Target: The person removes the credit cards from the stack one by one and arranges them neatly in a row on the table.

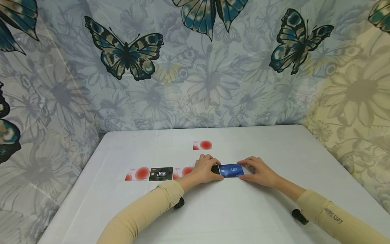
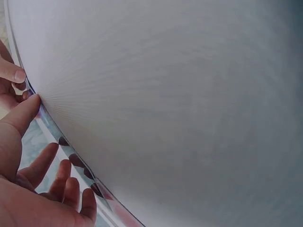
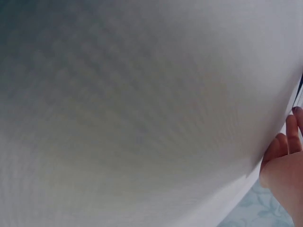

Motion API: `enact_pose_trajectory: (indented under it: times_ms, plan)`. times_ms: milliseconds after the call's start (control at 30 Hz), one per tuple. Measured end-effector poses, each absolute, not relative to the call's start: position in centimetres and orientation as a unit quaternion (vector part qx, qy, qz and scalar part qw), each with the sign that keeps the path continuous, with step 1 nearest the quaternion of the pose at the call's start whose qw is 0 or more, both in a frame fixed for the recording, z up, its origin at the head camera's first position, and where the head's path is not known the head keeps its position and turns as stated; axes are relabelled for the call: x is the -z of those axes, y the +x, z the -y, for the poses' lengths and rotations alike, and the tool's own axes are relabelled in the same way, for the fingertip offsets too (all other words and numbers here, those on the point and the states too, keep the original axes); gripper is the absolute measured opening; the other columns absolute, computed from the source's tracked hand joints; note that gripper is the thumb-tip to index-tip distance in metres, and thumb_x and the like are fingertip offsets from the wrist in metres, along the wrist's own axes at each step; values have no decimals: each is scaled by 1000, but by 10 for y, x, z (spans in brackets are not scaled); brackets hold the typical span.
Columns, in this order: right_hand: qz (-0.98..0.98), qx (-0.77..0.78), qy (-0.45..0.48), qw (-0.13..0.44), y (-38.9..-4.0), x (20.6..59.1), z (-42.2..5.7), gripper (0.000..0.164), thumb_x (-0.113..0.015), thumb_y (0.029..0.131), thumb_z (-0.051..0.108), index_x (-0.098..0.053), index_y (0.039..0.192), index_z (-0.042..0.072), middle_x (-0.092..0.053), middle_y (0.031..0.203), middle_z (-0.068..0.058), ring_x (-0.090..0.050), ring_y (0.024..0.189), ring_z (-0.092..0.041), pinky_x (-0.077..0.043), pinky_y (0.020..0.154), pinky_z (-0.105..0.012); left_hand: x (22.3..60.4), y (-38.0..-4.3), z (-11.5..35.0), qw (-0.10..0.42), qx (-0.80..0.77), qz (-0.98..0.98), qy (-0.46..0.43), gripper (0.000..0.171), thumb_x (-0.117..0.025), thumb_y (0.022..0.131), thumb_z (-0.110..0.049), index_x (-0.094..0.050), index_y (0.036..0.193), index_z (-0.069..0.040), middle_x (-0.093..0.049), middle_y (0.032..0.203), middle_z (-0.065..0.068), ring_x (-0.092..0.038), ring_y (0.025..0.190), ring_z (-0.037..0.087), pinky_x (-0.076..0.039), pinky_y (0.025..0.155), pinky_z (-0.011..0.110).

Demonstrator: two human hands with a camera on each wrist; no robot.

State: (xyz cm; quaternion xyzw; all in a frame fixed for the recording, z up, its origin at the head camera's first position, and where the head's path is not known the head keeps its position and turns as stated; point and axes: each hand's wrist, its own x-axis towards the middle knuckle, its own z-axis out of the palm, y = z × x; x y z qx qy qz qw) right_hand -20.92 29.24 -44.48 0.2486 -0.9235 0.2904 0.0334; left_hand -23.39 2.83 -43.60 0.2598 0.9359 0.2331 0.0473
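In the head view a blue VIP card (image 1: 232,170) lies on the white table at the right end of a row of cards. My left hand (image 1: 203,170) arches over a black card (image 1: 215,169), mostly hidden, with thumb and fingertip at the blue card's left corners. On the other side my right hand (image 1: 259,172) pinches the blue card's right end, thumb at the near corner and fingers at the far one. The left wrist view shows the left thumb (image 2: 29,109) at the row's near edge, other fingers spread beyond. Only part of the right hand (image 3: 286,156) appears in the right wrist view.
Leftward in the row lie a white card with a red circle (image 1: 137,174), a black Vip card (image 1: 160,174) and another red-circle card (image 1: 182,171). A further red-circle card (image 1: 202,145) lies farther back. Butterfly-print cloth (image 1: 210,84) hangs behind the table (image 1: 213,210).
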Motion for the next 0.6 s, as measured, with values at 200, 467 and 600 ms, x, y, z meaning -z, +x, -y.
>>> enact_pose_trajectory:
  times_ms: [200, 467, 600]
  plan:
    - [923, -293, 249, 29, -209, 445, -294, 50, -79, 82, 30, -65, 124, 8, -58, 114, -8, -46, 102, -26, -39, 82, -43, 435, -232, -28, 46, -236, -935, 259, 49, -79, 78, -45, -68, 118, -20, -55, 116, 1, -41, 106, 19, -38, 88, 33]
    - [922, -294, 251, 29, -209, 444, -293, 50, -80, 81, 29, -65, 124, 7, -58, 114, -9, -46, 101, -26, -38, 82, -42, 436, -233, -27, 49, -239, -934, 261, 48, -78, 78, -45, -67, 117, -20, -54, 117, 2, -40, 107, 19, -37, 86, 33]
    - [921, -292, 256, 39, -209, 442, -290, 50, -81, 80, 27, -65, 122, 6, -59, 113, -9, -46, 102, -27, -38, 82, -43, 437, -234, -27, 48, -229, -935, 266, 49, -78, 79, -46, -66, 118, -20, -54, 117, 2, -41, 108, 19, -37, 86, 33]
